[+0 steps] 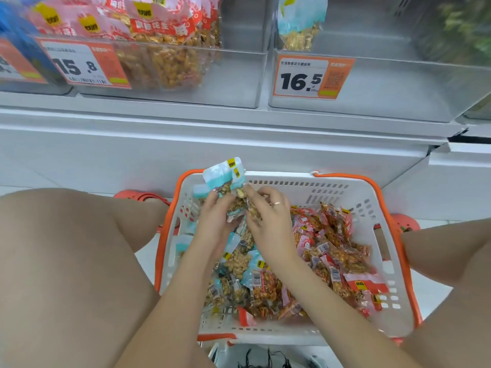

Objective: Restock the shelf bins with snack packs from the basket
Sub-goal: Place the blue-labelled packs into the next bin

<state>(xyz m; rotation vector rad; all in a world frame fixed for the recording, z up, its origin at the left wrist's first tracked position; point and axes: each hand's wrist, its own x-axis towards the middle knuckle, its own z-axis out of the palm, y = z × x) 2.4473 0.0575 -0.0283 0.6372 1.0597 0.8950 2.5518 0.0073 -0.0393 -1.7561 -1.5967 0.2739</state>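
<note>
Both hands, left hand (212, 219) and right hand (268, 221), pinch a bunch of small teal-and-clear plastic peanut packs (225, 179) above the white slotted basket with orange rim (372, 208); light, crinkly, likely slippery, best gripped mid-bunch.

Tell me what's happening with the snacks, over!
Left hand and right hand both gripping a bunch of blue packs above the basket. 16.5 bin nearly empty. Nothing blocking.
</note>
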